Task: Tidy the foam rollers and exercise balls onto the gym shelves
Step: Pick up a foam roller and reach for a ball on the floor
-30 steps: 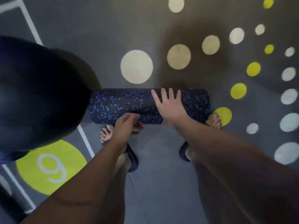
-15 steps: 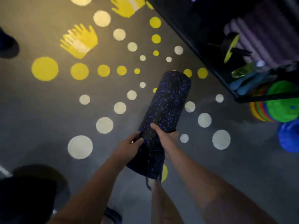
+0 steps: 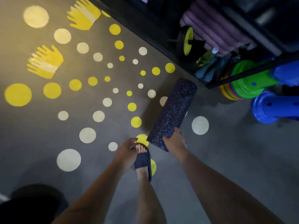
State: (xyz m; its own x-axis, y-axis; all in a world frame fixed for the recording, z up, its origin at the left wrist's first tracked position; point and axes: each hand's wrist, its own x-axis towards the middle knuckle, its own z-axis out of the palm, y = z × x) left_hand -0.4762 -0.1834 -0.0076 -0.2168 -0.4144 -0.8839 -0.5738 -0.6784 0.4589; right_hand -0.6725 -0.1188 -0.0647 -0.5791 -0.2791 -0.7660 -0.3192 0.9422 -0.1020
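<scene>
The right hand [image 3: 174,141] wraps its fingers around the near end of a blue-speckled foam roller [image 3: 174,110], which slants away from it toward the black shelf [image 3: 153,41]. Beside it, the left hand [image 3: 127,151] hangs loosely curled and holds nothing.

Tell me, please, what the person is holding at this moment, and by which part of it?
The right hand grips the speckled foam roller by its near end, and the far end points toward the shelves. The left hand holds nothing.
</scene>
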